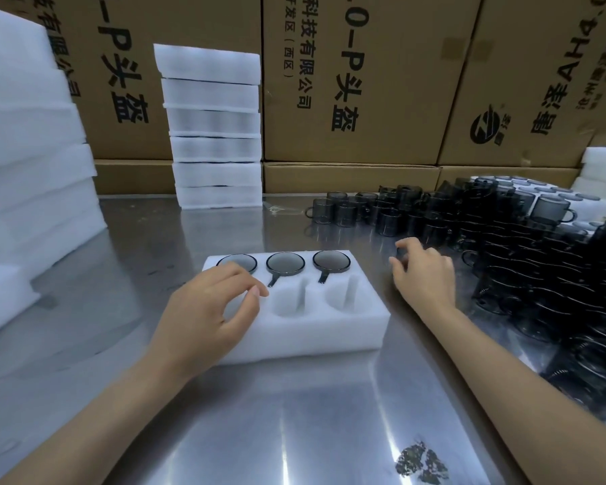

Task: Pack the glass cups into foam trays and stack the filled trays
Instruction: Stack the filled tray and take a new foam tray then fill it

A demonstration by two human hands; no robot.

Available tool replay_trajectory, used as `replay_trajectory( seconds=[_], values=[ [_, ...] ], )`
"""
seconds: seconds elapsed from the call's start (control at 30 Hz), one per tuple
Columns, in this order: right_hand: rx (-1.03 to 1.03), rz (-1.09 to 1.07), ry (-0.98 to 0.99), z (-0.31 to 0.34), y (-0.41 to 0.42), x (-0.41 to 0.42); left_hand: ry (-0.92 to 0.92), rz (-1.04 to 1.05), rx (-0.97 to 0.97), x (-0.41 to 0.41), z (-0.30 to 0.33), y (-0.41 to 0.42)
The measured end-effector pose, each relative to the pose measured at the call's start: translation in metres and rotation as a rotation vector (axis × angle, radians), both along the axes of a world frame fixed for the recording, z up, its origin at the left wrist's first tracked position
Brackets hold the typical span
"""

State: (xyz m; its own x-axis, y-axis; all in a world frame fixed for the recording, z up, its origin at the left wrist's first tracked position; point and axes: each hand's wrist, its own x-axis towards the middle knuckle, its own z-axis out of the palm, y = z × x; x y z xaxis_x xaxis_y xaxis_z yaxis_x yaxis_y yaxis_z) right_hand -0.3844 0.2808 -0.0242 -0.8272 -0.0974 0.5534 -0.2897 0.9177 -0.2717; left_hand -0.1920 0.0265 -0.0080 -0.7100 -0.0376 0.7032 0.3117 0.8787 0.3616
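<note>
Three dark cups [285,263] fill foam tray [357,327] far row; near pockets empty. Left hand [210,309] loosely open over tray; right hand [424,274] grip unclear.

Bare worktop [294,414] lies open in front of the foam tray [315,330], while massed glass cups [525,246] crowd the right and foam stacks [32,152] wall the left.

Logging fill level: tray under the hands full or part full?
Part full: foam tray back row holds three cups; two front pockets empty, third hidden.
</note>
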Motion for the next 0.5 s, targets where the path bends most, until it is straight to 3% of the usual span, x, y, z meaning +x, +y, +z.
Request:
replay_trajectory(
  seconds=[0.17, 0.3, 0.5],
  values=[
    [-0.022, 0.209, -0.023, -0.002, -0.018, 0.03, -0.001, -0.016, 0.09, 0.0, 0.0, 0.0],
    [-0.116, 0.261, -0.055, 0.004, -0.024, 0.044, -0.004, -0.117, 0.39, -0.001, 0.002, 0.0],
    [-0.526, 0.397, 0.31, 0.047, -0.04, 0.081, 0.036, -0.2, 0.794, -0.007, 0.001, -0.002]
  ],
)
